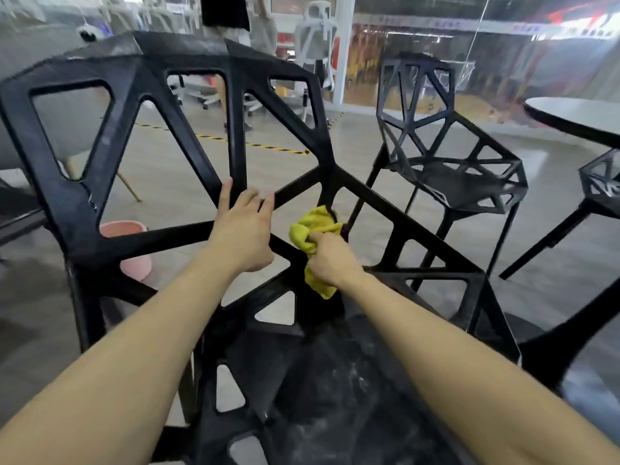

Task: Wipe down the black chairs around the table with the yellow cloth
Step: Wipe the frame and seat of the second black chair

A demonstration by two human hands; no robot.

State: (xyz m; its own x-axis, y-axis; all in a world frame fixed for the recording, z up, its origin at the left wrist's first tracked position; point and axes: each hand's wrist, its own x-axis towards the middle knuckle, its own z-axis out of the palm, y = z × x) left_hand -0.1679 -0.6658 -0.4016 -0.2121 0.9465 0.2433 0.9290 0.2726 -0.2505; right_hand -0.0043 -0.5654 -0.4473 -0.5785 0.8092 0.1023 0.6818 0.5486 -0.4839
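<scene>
A black chair (141,72) with an open geometric frame fills the near view, its backrest facing me and its dusty seat below. My left hand (243,229) grips a junction of backrest struts, fingers curled over them. My right hand (332,260) holds the bunched yellow cloth (313,229) and presses it against a strut low on the backrest, just right of the left hand. A second black chair (446,156) stands upright to the right, and part of a third (600,182) shows at the right edge.
A round table (577,119) with a pale top stands at the far right. A pink bucket (131,250) sits on the floor behind the near chair. White office chairs, a glass wall and a standing person are in the background; yellow-black tape runs across the floor.
</scene>
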